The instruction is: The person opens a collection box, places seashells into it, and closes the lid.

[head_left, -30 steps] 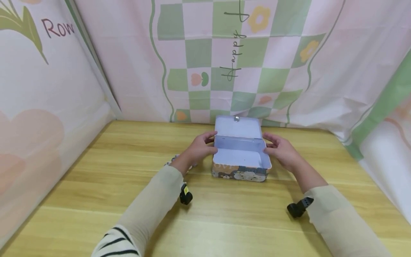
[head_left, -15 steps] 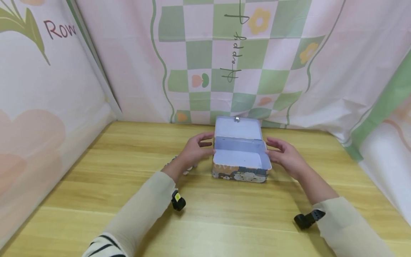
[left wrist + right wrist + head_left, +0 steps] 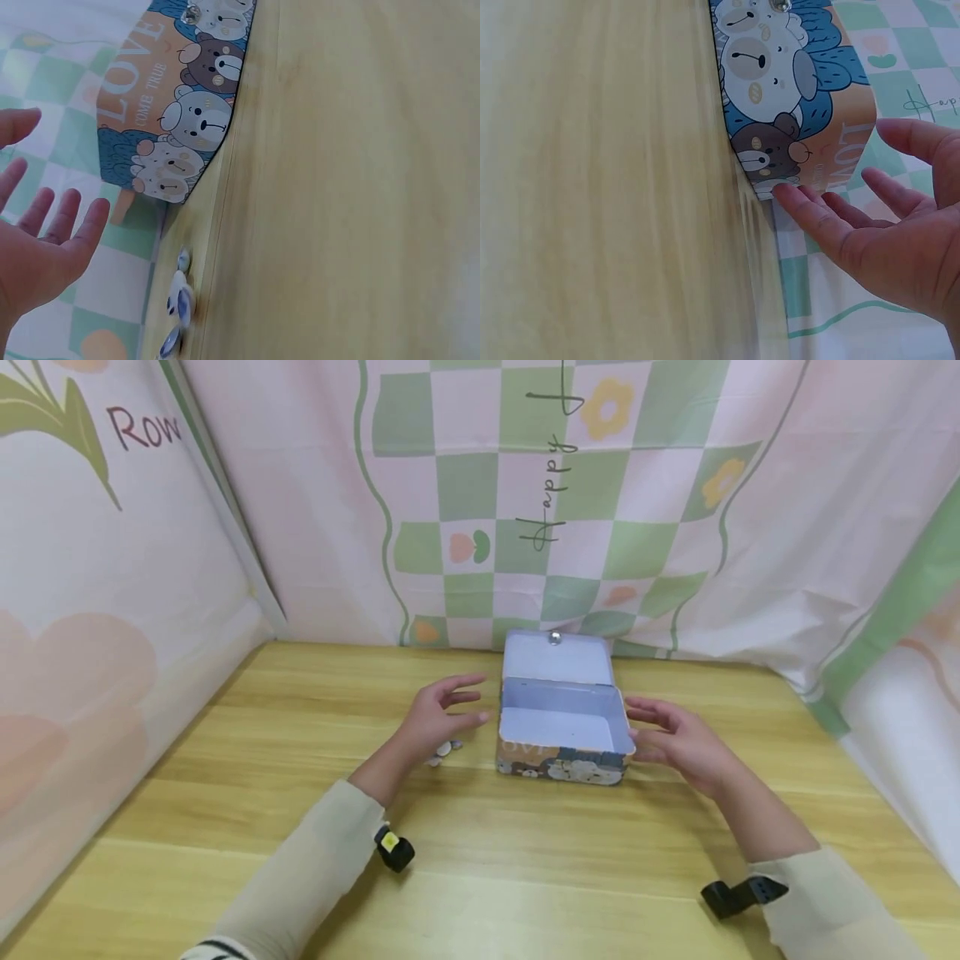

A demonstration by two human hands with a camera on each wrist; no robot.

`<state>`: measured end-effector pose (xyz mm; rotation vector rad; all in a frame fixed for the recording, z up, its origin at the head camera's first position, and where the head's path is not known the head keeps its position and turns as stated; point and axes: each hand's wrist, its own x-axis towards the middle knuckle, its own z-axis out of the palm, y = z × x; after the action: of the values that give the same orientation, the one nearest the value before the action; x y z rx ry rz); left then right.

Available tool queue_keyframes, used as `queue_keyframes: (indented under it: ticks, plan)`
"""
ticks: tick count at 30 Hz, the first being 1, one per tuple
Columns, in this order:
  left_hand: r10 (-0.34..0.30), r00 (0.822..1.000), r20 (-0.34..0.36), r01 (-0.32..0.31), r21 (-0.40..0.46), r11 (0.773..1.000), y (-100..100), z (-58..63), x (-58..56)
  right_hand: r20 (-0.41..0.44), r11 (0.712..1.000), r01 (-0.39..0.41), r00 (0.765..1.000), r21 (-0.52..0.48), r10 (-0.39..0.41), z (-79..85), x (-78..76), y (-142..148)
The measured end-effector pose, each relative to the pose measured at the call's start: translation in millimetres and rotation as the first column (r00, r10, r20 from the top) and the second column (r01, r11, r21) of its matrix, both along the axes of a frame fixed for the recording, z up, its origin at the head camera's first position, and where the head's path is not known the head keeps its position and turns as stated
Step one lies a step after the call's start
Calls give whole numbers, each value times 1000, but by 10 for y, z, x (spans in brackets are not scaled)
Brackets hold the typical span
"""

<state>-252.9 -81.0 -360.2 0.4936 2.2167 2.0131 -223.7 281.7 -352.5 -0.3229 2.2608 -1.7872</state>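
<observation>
A rectangular tin box (image 3: 561, 762) printed with cartoon bears stands on the table with its lid (image 3: 557, 658) tipped back, showing a bare pale interior. In the left wrist view the bear-printed front (image 3: 199, 64) carries the word LOVE. My left hand (image 3: 438, 717) hovers apart from the box's left side, fingers spread and holding nothing. At the right side, my right hand (image 3: 686, 745) has its loosely extended fingertips right by the box wall. Several small shell-like pieces (image 3: 446, 749) lie beneath and beside my left hand, partly hidden by it.
The wooden table (image 3: 525, 868) runs back to a checkered, printed curtain (image 3: 570, 485) close behind the open lid. Another printed cloth (image 3: 112, 568) borders the left side. Black wrist cameras (image 3: 395, 850) are strapped at both sleeves.
Both hands have drawn away from the box sides, the left leftward and the right outward and toward the front. The box stays in place, and more of the small pieces shows.
</observation>
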Motion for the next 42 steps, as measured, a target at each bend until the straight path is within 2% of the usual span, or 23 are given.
queue_keyframes:
  ticks: [7, 17, 23, 30, 36, 42]
  plan:
    - [20, 999, -31, -22, -66, 998, -126, 19, 107, 17, 1000, -2, 1000, -23, 2, 8, 66, -8]
    - [2, 997, -81, -6, -59, 998, -326, 16, 212, 52, 996, -12, 998, -87, 17, -8, 98, -20]
    - [10, 997, -81, -15, -56, 998, -480, 24, 290, 80, 995, -11, 997, -103, 20, -20, 97, -32]
    - [48, 997, -63, -51, -52, 997, -648, 34, 330, 77, 993, -19, 997, -118, 28, -55, 95, -30]
    - [66, 996, -66, -72, -103, 992, -757, 16, 347, 74, 992, -15, 997, -128, 25, -74, 89, -27]
    - [57, 996, -72, -68, -156, 985, -873, -53, 356, 63, 991, -7, 998, -135, 16, -88, 98, -34]
